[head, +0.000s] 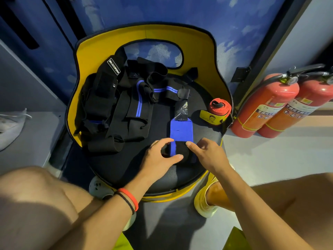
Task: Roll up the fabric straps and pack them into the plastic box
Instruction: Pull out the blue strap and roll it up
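The blue-and-black fabric strap [181, 129] lies at the near front of the chair seat [203, 130], partly wound into a roll between my two hands. Nearest to me, bare knees sit at either side of the view, with a red wristband [132, 196] and a thin black one on the left wrist. Under the seat's front edge I see a pale clog [98, 186] on the left and a yellowish shoe [202, 202] on the right, both on the grey floor.

My left hand [160, 156] grips the roll's left end, thumb below and fingers curled over the top. My right hand [207, 153] holds the right end, thumb laid on the roll and fingers curled behind it. Beyond the roll the strap runs flat away from me, first blue, then a dark end piece.

Further back, on the left half of the seat, a heap of black straps [115, 109] with blue stripes lies loose and overlapping, one bearing a white-lettered label. At the seat's right edge a red rolled strap [219, 109] with a yellow band rests against the yellow chair back [162, 33].

On the floor beyond the chair, to the right, two red fire extinguishers [268, 105] stand side by side.
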`<state>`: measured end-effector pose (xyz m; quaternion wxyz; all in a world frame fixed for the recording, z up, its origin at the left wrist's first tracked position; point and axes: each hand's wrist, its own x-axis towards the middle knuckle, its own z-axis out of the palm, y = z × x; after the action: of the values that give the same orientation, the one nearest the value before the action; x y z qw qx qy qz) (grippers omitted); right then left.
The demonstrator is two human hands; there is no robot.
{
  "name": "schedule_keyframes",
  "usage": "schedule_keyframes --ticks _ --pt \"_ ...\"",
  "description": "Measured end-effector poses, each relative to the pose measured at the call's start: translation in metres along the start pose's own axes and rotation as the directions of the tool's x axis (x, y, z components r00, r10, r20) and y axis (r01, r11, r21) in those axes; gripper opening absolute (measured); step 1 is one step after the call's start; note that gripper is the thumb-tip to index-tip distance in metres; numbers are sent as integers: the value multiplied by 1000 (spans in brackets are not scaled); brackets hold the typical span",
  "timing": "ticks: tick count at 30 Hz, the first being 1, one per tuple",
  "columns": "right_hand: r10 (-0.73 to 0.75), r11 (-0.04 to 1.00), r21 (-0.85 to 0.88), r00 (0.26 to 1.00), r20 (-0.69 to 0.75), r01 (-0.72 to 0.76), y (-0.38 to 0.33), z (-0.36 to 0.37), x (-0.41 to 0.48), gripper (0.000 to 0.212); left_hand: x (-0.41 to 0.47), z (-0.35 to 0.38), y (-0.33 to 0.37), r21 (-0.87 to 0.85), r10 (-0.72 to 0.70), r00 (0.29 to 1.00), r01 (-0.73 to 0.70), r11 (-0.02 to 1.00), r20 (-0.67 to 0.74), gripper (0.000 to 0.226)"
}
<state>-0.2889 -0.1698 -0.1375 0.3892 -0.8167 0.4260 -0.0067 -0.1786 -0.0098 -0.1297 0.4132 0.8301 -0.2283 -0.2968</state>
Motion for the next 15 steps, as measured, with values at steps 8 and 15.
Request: schedule_keyframes --ticks 8,15 --pt "-215 960 139 958 -190 243 0 19 -8 27 11 2 10 18 -11 998 12 1000 -59 41" --pt "-291 950 121 957 16 287 11 15 -5 73 27 3 21 -10 -109 992 108 994 -64 36"
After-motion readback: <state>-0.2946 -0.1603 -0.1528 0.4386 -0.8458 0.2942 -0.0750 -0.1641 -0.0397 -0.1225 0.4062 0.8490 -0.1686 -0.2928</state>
